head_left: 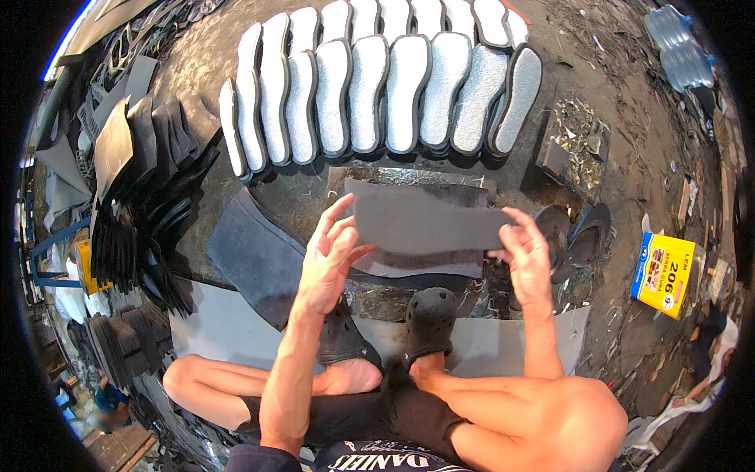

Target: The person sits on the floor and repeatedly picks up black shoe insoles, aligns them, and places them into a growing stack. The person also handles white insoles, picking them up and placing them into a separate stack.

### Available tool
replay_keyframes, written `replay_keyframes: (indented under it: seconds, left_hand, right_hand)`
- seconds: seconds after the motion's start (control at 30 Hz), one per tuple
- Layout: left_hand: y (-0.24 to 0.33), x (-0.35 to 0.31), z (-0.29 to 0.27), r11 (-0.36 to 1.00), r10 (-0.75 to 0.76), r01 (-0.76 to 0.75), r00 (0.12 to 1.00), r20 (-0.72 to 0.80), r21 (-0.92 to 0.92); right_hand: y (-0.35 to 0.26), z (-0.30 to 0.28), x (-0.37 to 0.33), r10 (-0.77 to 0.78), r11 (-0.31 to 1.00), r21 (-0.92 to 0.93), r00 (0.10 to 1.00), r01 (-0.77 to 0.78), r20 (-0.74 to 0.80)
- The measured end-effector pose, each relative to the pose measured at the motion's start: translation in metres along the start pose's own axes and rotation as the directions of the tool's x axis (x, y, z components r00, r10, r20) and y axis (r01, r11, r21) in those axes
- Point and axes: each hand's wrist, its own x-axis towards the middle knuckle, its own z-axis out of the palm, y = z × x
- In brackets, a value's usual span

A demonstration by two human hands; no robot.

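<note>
A dark grey foam sole (429, 226) is held up level between my two hands, over a work block at my feet. At its left end my left hand (330, 259) grips the edge, with thumb and fingers on either side. My right hand (523, 256) pinches the narrower right end between thumb and fingers. Beneath the sole lies a dark sheet (417, 265) with a curved near edge, partly hidden by it. A larger dark sheet (255, 244) rests to the left of my left hand.
Rows of white-topped soles (409, 94) stand beyond the block. Stacked dark sole pieces (130, 236) lie at left. On the right are a pair of dark sandals (586, 236), a yellow-and-blue box (667, 274), a scrap-covered block (578, 149) and a clear plastic bottle (680, 51).
</note>
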Motion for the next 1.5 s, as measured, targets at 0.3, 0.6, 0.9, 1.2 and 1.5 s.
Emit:
replay_keyframes:
  seconds: [0.3,0.6,0.9,1.2,1.5]
  left_hand:
    - [-0.07,-0.022,-0.033,0.909,0.202,0.011,0.861,-0.467,0.416]
    - [-0.072,-0.018,-0.032,0.768,0.306,0.036,0.857,-0.415,0.639]
    - [-0.07,-0.019,-0.033,0.763,0.279,0.049,0.874,-0.397,0.645]
    - [-0.076,-0.016,-0.034,0.718,0.364,0.0,0.852,-0.376,0.696]
    - [-0.038,0.003,-0.037,0.586,0.193,0.245,0.884,-0.427,0.772]
  right_hand:
    - [0.047,0.015,-0.021,-0.123,0.871,-0.489,0.985,0.048,-0.121]
    - [0.036,0.021,-0.028,-0.148,0.838,-0.543,0.98,0.053,-0.133]
    - [0.044,0.015,-0.031,-0.13,0.835,-0.55,0.983,0.038,-0.129]
    - [0.058,0.012,-0.027,-0.14,0.822,-0.569,0.978,0.03,-0.152]
    - [0.03,0.012,-0.017,-0.107,0.581,-0.814,0.991,0.001,-0.075]
